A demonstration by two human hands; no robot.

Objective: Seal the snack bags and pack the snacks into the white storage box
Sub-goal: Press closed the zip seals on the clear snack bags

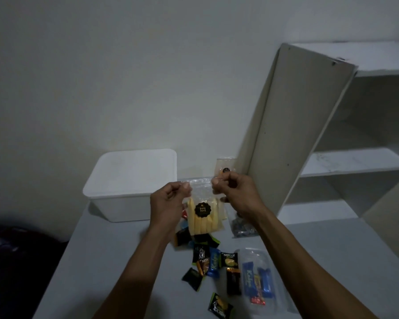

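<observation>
Closest to the camera, small wrapped snacks (213,267) lay scattered on the grey table (106,261), and one green and black pack (219,306) was partly cut off by the bottom edge. Just to their right lay a clear bag (260,276) with blue bars inside. Above the pile, the left hand (168,204) and the right hand (234,195) each pinched a top corner of a clear snack bag (203,212) and held it up over the table. Yellow sticks filled the bag, and it had a dark round sticker on the front. The bag and the arms hid some snacks under them, so those were hard to make out. A crinkly dark bag (241,227) peeked out under the right wrist. Farther back, another clear bag (225,168) stood mostly hidden behind the right hand. The white storage box (130,183) sat at the far left of the table by the wall. A white shelf unit (332,139) stood on the right.
</observation>
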